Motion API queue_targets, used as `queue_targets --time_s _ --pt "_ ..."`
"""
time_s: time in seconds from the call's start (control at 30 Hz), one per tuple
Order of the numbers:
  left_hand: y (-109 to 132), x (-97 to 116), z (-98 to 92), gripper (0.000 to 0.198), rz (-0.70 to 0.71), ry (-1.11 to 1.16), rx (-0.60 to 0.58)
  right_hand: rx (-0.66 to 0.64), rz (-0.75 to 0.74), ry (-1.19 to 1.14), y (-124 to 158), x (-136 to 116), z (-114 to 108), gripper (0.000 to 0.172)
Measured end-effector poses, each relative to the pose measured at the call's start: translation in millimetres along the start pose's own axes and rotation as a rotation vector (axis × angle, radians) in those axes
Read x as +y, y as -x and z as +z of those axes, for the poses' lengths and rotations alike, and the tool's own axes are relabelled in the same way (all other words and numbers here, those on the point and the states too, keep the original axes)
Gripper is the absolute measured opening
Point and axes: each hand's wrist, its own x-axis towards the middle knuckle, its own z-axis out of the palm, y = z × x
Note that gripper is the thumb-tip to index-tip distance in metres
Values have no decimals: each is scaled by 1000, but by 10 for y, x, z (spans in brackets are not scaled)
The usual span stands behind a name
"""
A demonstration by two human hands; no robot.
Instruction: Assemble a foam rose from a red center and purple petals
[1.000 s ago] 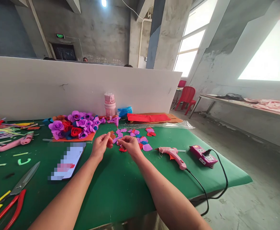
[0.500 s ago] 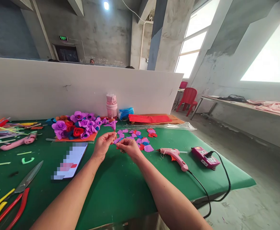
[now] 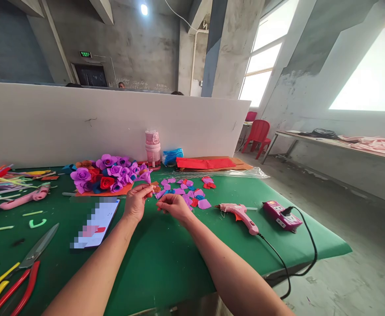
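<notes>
Pinched in my left hand (image 3: 137,202) is a purple paper flower (image 3: 145,175), which stands up just above the fingertips. A thin pale strand (image 3: 155,194) runs from those fingertips toward my right hand (image 3: 175,207). The thumb and fingers of the right hand are pressed together, and what lies between them is too small to make out. Cut paper petals (image 3: 180,191) in purple, red and blue are scattered on the green tabletop (image 3: 166,263) behind the hands. Left of them a bunch of finished paper flowers (image 3: 108,175) rests on an orange sheet.
A pink glue gun (image 3: 240,215) and a purple power strip (image 3: 281,216) with cords lie to the right. A phone (image 3: 96,224), scissors (image 3: 39,250), red-handled pliers (image 3: 27,281) and another pink glue gun (image 3: 26,199) lie left. A pink bottle (image 3: 152,149) stands by the white partition (image 3: 113,118).
My left hand has shifted slightly left and tilted the purple flower leftward. The right hand has moved a little left and down, and the thin strand now shows between the hands.
</notes>
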Motion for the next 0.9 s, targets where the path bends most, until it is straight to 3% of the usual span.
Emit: queue_targets --time_s 0.2,0.5,0.63,0.8,0.9 --pt "30 -34 17 10 -30 11 -18 26 -34 12 9 11 15 22" --pt "101 -207 73 13 -57 -75 -126 95 -45 -51 -10 -1 4 30" --pt "120 -221 66 15 37 -214 -142 60 -34 82 -9 -54 -89 26" --pt "134 -151 69 17 88 -359 -184 227 -162 122 -10 -176 -195 22" --pt "142 -149 77 17 61 -376 -253 218 -162 44 -5 -234 -219 28"
